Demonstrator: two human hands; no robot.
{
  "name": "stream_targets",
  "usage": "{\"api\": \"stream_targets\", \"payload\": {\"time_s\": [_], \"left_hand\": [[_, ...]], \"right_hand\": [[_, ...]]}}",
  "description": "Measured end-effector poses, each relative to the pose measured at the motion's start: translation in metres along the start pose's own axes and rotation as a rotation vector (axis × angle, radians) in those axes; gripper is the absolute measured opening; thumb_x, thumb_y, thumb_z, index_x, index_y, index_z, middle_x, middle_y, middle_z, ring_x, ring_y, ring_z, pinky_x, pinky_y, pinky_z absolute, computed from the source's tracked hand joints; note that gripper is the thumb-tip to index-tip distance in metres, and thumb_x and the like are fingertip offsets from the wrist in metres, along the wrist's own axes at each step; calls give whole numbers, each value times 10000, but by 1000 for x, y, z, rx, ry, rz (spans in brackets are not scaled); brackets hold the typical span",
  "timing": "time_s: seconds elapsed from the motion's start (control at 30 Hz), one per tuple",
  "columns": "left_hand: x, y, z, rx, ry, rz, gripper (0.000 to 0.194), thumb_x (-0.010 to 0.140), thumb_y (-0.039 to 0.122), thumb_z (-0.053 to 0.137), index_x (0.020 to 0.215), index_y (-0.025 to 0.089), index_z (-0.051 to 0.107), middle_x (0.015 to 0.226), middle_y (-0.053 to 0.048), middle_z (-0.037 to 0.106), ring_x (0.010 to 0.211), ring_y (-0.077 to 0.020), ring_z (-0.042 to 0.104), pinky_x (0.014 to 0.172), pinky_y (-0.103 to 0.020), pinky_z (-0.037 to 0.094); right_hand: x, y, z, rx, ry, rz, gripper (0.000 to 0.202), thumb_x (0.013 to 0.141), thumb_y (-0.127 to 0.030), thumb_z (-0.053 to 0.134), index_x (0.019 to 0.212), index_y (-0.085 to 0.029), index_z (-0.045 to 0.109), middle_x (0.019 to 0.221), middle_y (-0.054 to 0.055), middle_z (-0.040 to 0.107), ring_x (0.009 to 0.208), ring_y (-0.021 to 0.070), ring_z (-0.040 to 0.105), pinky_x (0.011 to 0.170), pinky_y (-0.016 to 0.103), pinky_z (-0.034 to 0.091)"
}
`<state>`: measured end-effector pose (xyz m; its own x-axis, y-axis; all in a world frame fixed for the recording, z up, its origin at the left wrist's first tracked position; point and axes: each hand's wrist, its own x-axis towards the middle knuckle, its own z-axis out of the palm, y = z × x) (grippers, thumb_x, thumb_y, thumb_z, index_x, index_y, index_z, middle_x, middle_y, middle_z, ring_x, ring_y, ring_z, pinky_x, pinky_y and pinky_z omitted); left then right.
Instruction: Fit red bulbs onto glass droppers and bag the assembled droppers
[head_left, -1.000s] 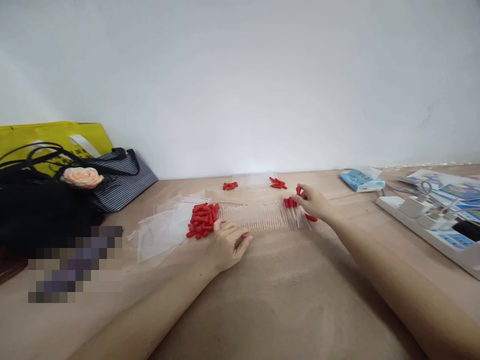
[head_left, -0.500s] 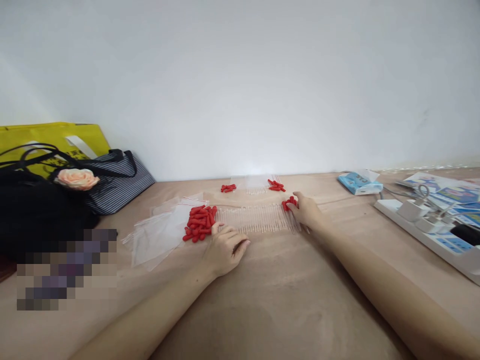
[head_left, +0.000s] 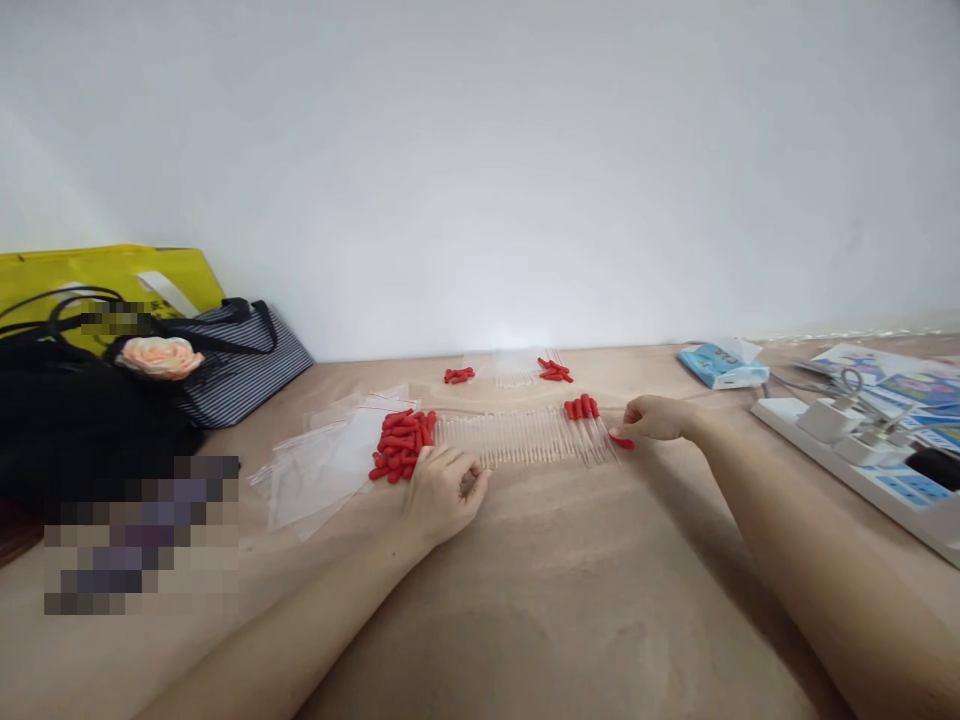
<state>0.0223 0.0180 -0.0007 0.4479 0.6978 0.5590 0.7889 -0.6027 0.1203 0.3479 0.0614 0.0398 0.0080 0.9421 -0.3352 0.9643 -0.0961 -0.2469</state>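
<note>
A red rubber dropper bulb (head_left: pixel 622 440) is pinched in the fingertips of my right hand (head_left: pixel 654 418), just right of the tube row. Thin clear glass dropper tubes (head_left: pixel 510 438) lie side by side on the table; several at the right end wear red bulbs (head_left: pixel 582 408) on their far ends. My left hand (head_left: pixel 442 492) rests on the table with loosely bent fingers, thumb apart, by the near left end of the row. Its fingertips are partly hidden, and I see nothing held. Touching or close to them is a heap of loose red bulbs (head_left: pixel 399 442).
Clear zip bags (head_left: pixel 315 475) lie left of the heap. Near the wall are two small red bulb groups (head_left: pixel 459 376) beside another clear bag (head_left: pixel 510 367). A power strip (head_left: pixel 847 455) and blue tissue pack (head_left: pixel 720 366) are right; a striped bag (head_left: pixel 232 365) is left.
My right hand has moved right, off the capped tubes, and a red bulb shows in its fingertips. My left hand has barely shifted, its raised finger now lowered.
</note>
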Motion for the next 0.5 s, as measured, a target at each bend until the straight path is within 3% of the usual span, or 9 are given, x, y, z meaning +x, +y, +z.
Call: {"api": "stream_targets", "payload": {"time_s": [0.1,0.27,0.4,0.5], "left_hand": [[6,-9,-5,38,-22,-88,71,729,229,529,701,178,571,688,-22,571,707,-183,493,662,-312,343],[25,-17,-7,92,-135,-196,138,725,272,535,769,174,622,832,-67,573,843,-228,486,750,-354,377],[49,-18,-3,134,-257,-205,367,726,391,531,1041,208,584,1024,-94,548,1023,-285,432,857,-431,325],[67,-24,1,112,-462,-206,660,641,581,544,1194,229,471,1191,-127,461,1134,-350,342,909,-514,246]], "right_hand": [[0,2,2,59,-54,-34,294,647,-437,610,727,-154,626,768,49,633,722,184,564,554,229,377],[4,2,7,68,-70,-78,241,670,-386,575,680,-147,603,673,26,595,647,151,533,539,223,356],[6,3,9,67,-56,-77,220,654,-369,577,644,-151,601,626,10,568,611,139,511,523,221,340],[6,5,8,59,-52,-73,206,650,-349,571,606,-150,603,599,7,556,583,131,495,517,222,335]]}}
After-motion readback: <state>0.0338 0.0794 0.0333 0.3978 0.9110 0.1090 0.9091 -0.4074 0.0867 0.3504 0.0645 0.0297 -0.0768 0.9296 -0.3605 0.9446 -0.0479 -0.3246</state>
